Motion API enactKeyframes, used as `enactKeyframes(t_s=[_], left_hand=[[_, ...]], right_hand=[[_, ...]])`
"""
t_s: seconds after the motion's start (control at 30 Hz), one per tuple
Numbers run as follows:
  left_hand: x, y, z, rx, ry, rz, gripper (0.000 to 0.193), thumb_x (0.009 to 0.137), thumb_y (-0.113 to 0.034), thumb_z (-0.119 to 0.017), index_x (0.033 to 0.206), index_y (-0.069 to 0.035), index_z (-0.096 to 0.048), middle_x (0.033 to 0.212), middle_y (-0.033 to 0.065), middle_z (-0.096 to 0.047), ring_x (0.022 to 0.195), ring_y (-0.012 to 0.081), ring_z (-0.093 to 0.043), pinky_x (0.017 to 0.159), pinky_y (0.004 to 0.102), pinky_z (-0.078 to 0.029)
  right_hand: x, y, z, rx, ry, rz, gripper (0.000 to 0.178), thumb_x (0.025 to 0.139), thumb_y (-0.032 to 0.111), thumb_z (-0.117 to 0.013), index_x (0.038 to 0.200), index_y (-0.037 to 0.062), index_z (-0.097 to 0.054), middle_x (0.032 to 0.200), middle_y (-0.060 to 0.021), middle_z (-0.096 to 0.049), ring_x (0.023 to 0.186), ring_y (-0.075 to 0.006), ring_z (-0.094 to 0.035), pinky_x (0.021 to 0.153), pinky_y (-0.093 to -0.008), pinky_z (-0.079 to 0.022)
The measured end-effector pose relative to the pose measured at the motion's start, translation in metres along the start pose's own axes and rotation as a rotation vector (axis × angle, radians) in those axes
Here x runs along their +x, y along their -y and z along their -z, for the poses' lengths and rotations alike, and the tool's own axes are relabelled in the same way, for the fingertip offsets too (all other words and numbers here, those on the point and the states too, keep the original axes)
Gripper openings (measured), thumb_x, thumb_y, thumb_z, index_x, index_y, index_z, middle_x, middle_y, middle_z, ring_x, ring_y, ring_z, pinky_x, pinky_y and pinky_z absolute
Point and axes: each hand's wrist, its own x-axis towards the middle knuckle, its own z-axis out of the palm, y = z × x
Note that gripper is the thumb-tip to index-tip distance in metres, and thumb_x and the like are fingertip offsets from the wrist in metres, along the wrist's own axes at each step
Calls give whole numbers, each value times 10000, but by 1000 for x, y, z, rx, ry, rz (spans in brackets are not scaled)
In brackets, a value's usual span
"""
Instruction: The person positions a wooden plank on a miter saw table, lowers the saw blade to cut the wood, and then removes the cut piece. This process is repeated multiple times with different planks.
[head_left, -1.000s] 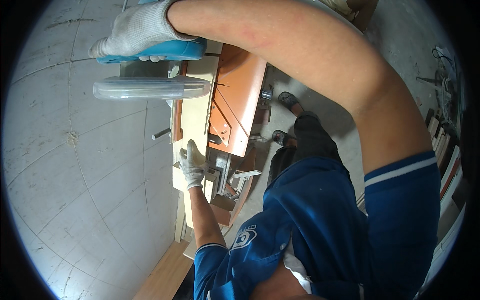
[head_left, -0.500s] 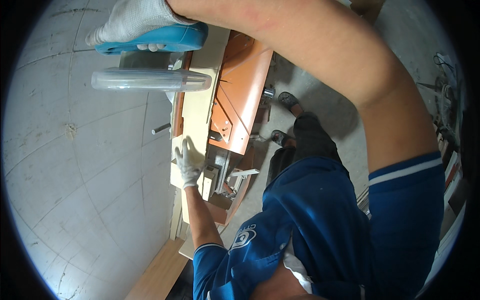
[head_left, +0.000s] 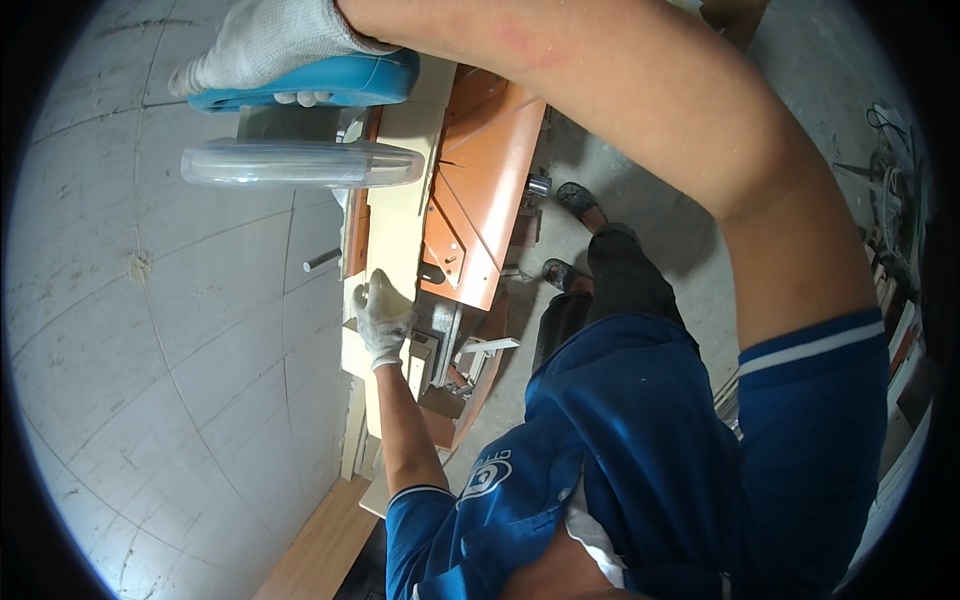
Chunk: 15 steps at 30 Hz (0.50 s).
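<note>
My gloved right hand (head_left: 275,45) is wrapped round the blue handle (head_left: 330,82) of what looks like a miter saw, at the upper left. Just below the handle, a clear plastic blade guard (head_left: 290,165) reaches across a long cream-coloured board (head_left: 397,230). The board lies along the saw's orange table (head_left: 490,190). Lower on the board rests my gloved left hand (head_left: 382,318), its thumb and fingers stretched out and slightly apart. Part of its palm side is hidden. The blade itself cannot be made out clearly.
A grey tiled wall (head_left: 150,330) rises close on the left. A short metal rod (head_left: 321,260) sticks out toward it. Below the table are metal parts and a white strip (head_left: 490,345). Cables and leaning pieces (head_left: 890,190) stand at the far right.
My left hand has shifted slightly on the board, and its fingers are closer together. The handle stays in my right hand; the clear guard sits very slightly lower in the picture.
</note>
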Motion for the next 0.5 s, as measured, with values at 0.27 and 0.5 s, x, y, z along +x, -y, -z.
enactKeyframes(t_s=[0.27, 0.5], left_hand=[[4, 2, -1, -78, 97, 51, 1044, 552, -171, -866, 1519, -247, -480, 1305, 235, -505, 1167, 415, -574, 990, 478, -527], [-4, 7, -2, -25, 119, 82, 1057, 535, -152, -842, 1524, -257, -482, 1262, 212, -516, 1109, 395, -596, 957, 461, -543]], right_hand=[[-1, -3, -1, 9, -16, 10, 678, 1006, 568, -484, 1327, -12, -630, 955, -224, -684, 684, -247, -687, 593, -373, -555], [-8, -1, -3, 6, -49, 21, 671, 1007, 566, -484, 1316, -10, -638, 934, -219, -683, 665, -237, -681, 579, -369, -549]])
